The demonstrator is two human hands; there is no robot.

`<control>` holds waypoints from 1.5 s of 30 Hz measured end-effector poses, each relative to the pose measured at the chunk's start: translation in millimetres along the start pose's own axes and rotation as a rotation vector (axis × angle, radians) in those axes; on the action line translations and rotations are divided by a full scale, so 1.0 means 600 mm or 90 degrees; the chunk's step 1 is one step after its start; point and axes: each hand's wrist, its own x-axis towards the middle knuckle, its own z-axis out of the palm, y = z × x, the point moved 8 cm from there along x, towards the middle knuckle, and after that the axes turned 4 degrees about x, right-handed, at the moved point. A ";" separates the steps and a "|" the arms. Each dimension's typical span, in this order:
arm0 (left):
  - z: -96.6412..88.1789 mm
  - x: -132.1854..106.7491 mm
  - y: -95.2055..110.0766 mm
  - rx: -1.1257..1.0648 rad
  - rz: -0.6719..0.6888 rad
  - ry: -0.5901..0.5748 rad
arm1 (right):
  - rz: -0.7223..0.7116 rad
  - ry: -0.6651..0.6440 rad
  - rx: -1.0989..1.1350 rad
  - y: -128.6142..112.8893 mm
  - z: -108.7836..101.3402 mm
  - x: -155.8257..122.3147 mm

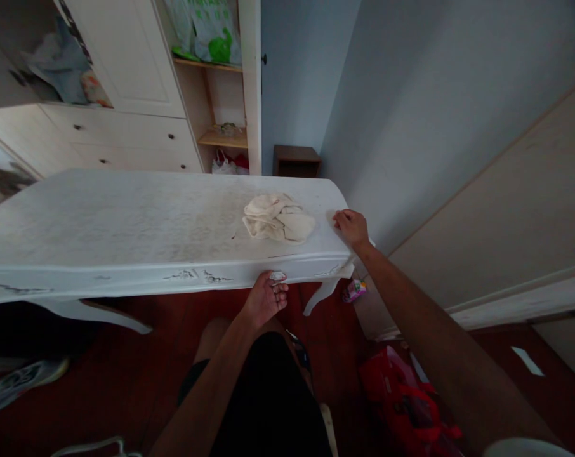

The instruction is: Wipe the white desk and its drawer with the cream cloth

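Observation:
A white table (125, 216) with carved trim and a smudged top stretches across the view. My left hand (264, 299) is at its front edge, thumb and fingers closed around a pale drawer knob (277, 276). At the table's right end my right hand (352, 227) rests on the top, fingers curled in, with nothing seen in them. Between the hands, a crumpled cream cloth (278, 219) lies on the tabletop, touched by neither. The drawer front (306, 269) looks flush with the table.
Behind the table stand a white wardrobe (130, 57) and open shelves holding bags (216, 32). A small brown cabinet (296, 158) is by the blue wall. On the red floor are a red bag (396, 393), a pink box (354, 291) and a shoe (25, 384).

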 end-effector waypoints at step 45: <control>-0.010 -0.040 -0.060 0.008 0.046 -0.007 | -0.005 0.008 0.002 0.004 -0.002 -0.005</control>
